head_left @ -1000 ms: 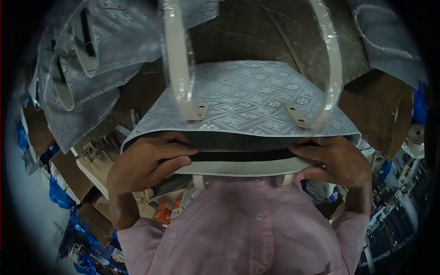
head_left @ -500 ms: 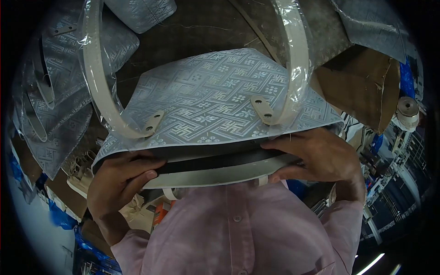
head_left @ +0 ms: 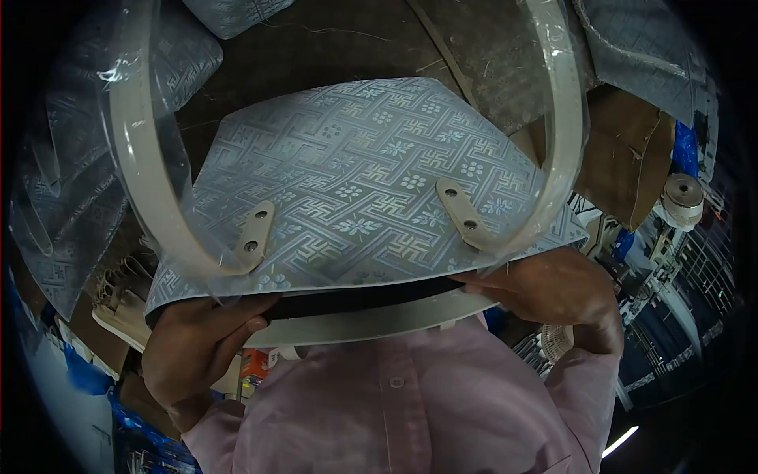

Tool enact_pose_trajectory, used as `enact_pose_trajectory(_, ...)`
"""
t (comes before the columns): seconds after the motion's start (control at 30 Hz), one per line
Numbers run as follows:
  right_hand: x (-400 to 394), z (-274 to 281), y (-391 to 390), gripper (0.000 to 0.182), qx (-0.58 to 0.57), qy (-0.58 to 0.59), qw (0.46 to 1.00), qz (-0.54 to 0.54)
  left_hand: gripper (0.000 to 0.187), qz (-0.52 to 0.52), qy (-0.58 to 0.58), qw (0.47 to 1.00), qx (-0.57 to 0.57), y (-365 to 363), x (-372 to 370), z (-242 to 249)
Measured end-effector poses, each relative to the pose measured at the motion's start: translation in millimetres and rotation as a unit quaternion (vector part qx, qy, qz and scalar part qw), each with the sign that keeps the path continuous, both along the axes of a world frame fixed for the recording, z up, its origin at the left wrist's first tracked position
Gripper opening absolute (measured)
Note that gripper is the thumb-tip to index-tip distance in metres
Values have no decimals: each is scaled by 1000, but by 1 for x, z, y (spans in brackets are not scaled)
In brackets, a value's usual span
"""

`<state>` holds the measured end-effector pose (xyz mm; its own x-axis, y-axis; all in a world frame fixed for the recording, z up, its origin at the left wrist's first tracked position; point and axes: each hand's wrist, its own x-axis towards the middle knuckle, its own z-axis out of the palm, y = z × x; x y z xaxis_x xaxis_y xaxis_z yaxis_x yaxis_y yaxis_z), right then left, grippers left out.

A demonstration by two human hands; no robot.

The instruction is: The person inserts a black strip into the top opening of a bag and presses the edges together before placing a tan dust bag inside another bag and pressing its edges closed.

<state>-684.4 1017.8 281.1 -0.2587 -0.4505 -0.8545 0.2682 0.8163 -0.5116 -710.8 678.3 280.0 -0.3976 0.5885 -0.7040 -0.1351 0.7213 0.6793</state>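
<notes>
A silvery blue-grey patterned handbag (head_left: 363, 174) lies in front of my chest, its mouth toward me and partly open on a dark inside. My left hand (head_left: 197, 340) grips the mouth's left end, fingers reaching in under the upper edge. At the right end, my right hand (head_left: 549, 288) holds the rim in the same way, some fingertips hidden inside. A cream handle (head_left: 142, 150) in clear plastic wrap arches up from riveted tabs on the upper panel. The pale lower rim (head_left: 379, 322) rests close against the pink shirt.
More patterned bags or panels (head_left: 67, 205) lie at the left, with others at the top right (head_left: 643, 47). Brown cardboard (head_left: 620, 158) sits right of the bag. A thread cone (head_left: 682, 199) stands at the far right. An orange box (head_left: 254, 365) shows below my left hand.
The bag's mouth and both hands sit slightly lower in view, and the gap between its edges looks narrower. The handle appears larger and more spread. Both hands keep their hold.
</notes>
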Motion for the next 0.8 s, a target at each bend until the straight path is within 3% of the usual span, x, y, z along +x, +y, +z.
enact_pose_trajectory(0.03,-1,3,0,40,0,3,1000,1,36,-27,24,999,-10,-2,1,0)
enact_pose_trajectory(0.07,0,9,1,49,-41,78,995,45,36,-27,29,999,-9,-3,2,0)
enact_pose_trajectory(0.1,0,14,0,58,-80,157,980,92,45,-61,111,991,29,-3,4,0)
enact_pose_trajectory(0.13,5,17,-2,58,-77,169,978,95,54,-94,195,974,67,-2,6,3)
enact_pose_trajectory(0.17,15,21,-6,59,-77,222,966,104,54,-93,209,971,68,3,9,9)
enact_pose_trajectory(0.23,35,22,-16,69,-50,328,933,139,72,-127,273,950,84,21,16,24)
enact_pose_trajectory(0.3,44,13,-34,59,-37,404,906,119,71,-164,336,920,116,36,30,15)
enact_pose_trajectory(0.37,57,3,-47,49,-17,482,870,99,45,-169,437,881,66,57,49,-3)
enact_pose_trajectory(0.4,62,-4,-51,37,-3,492,865,104,45,-169,463,867,70,64,50,-5)
enact_pose_trajectory(0.43,64,-9,-53,24,12,505,856,108,31,-205,428,879,51,72,46,-4)
enact_pose_trajectory(0.47,63,-11,-54,24,24,533,839,107,18,-242,391,888,28,77,42,-3)
enact_pose_trajectory(0.57,61,-19,-55,8,51,619,779,91,6,-208,472,855,51,78,37,-16)
enact_pose_trajectory(0.7,63,-28,-55,9,62,660,743,89,8,-225,507,832,3,81,32,-22)
enact_pose_trajectory(0.8,63,-28,-52,8,81,685,719,82,12,-217,487,846,4,82,33,-16)
